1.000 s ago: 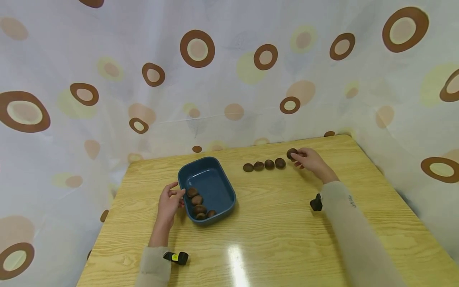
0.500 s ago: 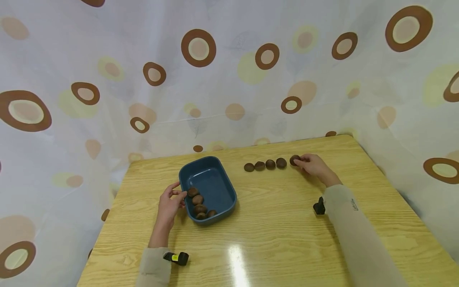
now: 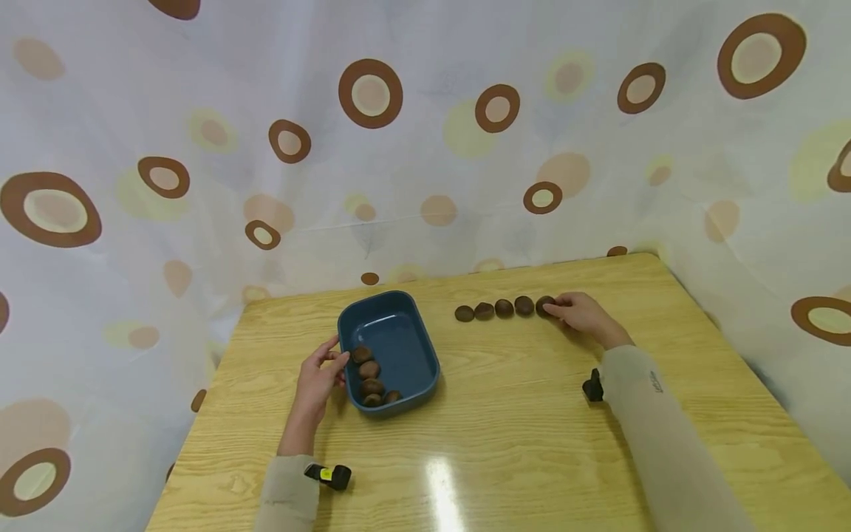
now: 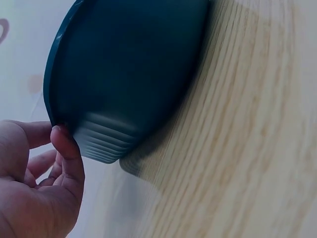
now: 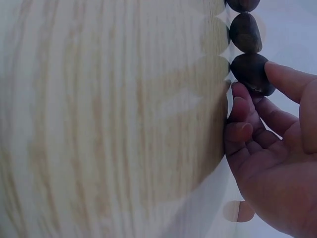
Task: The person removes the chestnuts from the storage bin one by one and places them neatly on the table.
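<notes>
My right hand pinches a brown chestnut between thumb and fingers at the right end of a row on the table. In the right wrist view that chestnut touches its neighbour. The rest of the row runs leftward, nearly straight, the chestnuts close together. My left hand grips the left rim of a deep blue rectangular dish, thumb on one side and forefinger on the other, as the left wrist view shows. Several chestnuts lie inside along its left and near walls.
The wooden table reaches back to a white sheet with brown and yellow spots, which also hangs along both sides. A black wrist camera is strapped to the left sleeve, another to the right.
My right hand has lowered its chestnut and slid it left against the end of the row, closing the gap. My left hand stays at the dish rim.
</notes>
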### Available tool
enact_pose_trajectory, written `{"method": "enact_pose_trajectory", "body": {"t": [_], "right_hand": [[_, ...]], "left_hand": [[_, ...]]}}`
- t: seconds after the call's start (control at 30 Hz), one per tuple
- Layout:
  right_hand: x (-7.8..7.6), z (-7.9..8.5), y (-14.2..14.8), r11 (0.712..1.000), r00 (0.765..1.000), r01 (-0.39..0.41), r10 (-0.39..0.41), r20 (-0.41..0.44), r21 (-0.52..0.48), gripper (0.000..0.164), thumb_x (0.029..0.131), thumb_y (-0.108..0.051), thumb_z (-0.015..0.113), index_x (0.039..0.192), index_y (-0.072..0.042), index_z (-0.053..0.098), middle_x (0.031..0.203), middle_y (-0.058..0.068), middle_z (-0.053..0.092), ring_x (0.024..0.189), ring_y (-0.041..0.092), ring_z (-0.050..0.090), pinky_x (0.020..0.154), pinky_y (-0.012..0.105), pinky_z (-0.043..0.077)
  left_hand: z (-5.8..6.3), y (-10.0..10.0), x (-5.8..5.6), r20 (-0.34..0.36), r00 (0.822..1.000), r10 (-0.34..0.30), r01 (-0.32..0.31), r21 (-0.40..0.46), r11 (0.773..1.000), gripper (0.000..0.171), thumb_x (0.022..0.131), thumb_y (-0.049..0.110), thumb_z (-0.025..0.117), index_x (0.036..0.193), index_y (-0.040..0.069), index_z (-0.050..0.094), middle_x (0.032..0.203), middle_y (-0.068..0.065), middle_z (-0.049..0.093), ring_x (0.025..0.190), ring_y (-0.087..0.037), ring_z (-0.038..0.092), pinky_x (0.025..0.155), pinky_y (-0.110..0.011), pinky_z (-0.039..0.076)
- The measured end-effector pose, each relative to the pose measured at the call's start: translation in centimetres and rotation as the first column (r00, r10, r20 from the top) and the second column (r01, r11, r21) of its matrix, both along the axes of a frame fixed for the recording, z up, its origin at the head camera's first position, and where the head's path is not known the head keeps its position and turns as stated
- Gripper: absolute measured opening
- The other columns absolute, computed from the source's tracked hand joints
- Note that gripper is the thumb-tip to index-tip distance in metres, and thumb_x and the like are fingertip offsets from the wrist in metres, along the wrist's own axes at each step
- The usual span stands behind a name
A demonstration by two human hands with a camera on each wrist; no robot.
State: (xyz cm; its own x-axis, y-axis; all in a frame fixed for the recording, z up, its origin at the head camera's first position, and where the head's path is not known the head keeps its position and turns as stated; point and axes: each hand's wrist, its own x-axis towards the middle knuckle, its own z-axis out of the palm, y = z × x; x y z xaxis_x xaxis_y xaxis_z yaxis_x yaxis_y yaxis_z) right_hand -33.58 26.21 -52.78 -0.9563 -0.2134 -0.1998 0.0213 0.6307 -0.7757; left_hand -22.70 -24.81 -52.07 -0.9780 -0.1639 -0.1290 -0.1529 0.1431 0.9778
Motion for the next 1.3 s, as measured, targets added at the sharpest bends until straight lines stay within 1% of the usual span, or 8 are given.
{"method": "enact_pose_trajectory", "body": {"t": [0.13,0.33,0.43,0.57,0.67,0.83,1.1,1.3], "right_hand": [[-0.23,0.31,-0.16,1.0,1.0,-0.014,0.014,0.02,-0.004,0.042,0.11,-0.036,0.052,0.114,0.004,0.063,0.094,0.011,0.064,0.08,0.022,0.054,0.073,0.035,0.046],[-0.35,0.38,-0.19,1.0,0.999,0.003,-0.003,0.043,0.01,0.043,0.11,-0.038,0.052,0.113,0.004,0.061,0.095,0.012,0.063,0.08,0.022,0.053,0.073,0.035,0.045],[-0.35,0.5,-0.18,0.999,0.999,-0.005,0.004,0.037,0.037,0.047,0.11,-0.039,0.051,0.122,0.006,0.059,0.106,0.018,0.064,0.087,0.024,0.056,0.077,0.036,0.047],[-0.4,0.66,-0.06,0.998,0.999,-0.02,0.018,0.033,0.063,0.057,0.11,-0.039,0.05,0.138,0.01,0.052,0.121,0.026,0.063,0.097,0.028,0.063,0.085,0.04,0.052],[-0.45,0.69,-0.02,0.998,0.999,-0.018,0.016,0.042,0.054,0.061,0.11,-0.04,0.05,0.142,0.011,0.048,0.121,0.027,0.063,0.095,0.027,0.065,0.086,0.041,0.054],[-0.59,0.4,-0.09,0.999,0.999,0.004,-0.006,0.05,0.042,0.062,0.11,-0.039,0.05,0.146,0.01,0.044,0.122,0.026,0.062,0.089,0.021,0.065,0.08,0.035,0.054],[-0.56,0.28,-0.15,1.0,0.999,-0.004,0.003,0.039,0.009,0.054,0.109,-0.03,0.052,0.147,0.008,0.045,0.105,0.019,0.068,0.078,0.019,0.064,0.071,0.032,0.053],[-0.41,0.3,-0.05,1.0,1.0,-0.011,0.012,0.028,-0.01,0.053,0.11,-0.029,0.052,0.147,0.009,0.045,0.11,0.021,0.068,0.08,0.019,0.064,0.07,0.032,0.053]], "left_hand": [[-0.02,-0.09,-0.11,0.006,1.0,0.002,-0.002,0.001,1.0,0.054,0.103,0.014,0.065,0.154,0.006,0.049,0.1,-0.003,0.053,0.063,-0.007,0.055,0.059,-0.021,0.051],[-0.24,-0.18,-0.17,0.012,1.0,0.0,0.0,-0.004,1.0,0.054,0.103,0.014,0.065,0.154,0.009,0.049,0.102,-0.003,0.053,0.063,-0.007,0.055,0.06,-0.022,0.051],[-0.45,-0.24,-0.21,0.01,1.0,0.002,-0.002,-0.002,1.0,0.054,0.103,0.013,0.065,0.154,0.009,0.049,0.102,-0.003,0.053,0.063,-0.008,0.055,0.06,-0.022,0.051],[-0.63,-0.24,-0.22,0.005,1.0,0.001,-0.001,0.003,1.0,0.055,0.103,0.013,0.065,0.155,0.009,0.049,0.102,-0.003,0.053,0.063,-0.008,0.055,0.06,-0.022,0.051],[-0.65,-0.25,-0.2,0.006,1.0,-0.003,0.003,0.005,1.0,0.054,0.103,0.013,0.065,0.155,0.01,0.049,0.102,-0.003,0.053,0.063,-0.008,0.055,0.06,-0.022,0.051],[-0.62,-0.29,-0.23,-0.001,1.0,-0.009,0.009,0.005,1.0,0.054,0.103,0.014,0.065,0.155,0.011,0.049,0.102,-0.003,0.052,0.063,-0.008,0.055,0.061,-0.022,0.052],[-0.55,-0.32,-0.23,-0.008,1.0,-0.011,0.011,0.011,1.0,0.054,0.103,0.012,0.065,0.155,0.01,0.049,0.101,-0.003,0.051,0.063,-0.008,0.055,0.06,-0.022,0.051],[-0.42,-0.21,-0.11,-0.014,1.0,-0.005,0.006,0.005,1.0,0.054,0.103,0.013,0.065,0.155,0.008,0.048,0.1,-0.003,0.051,0.062,-0.008,0.055,0.059,-0.022,0.051]]}}
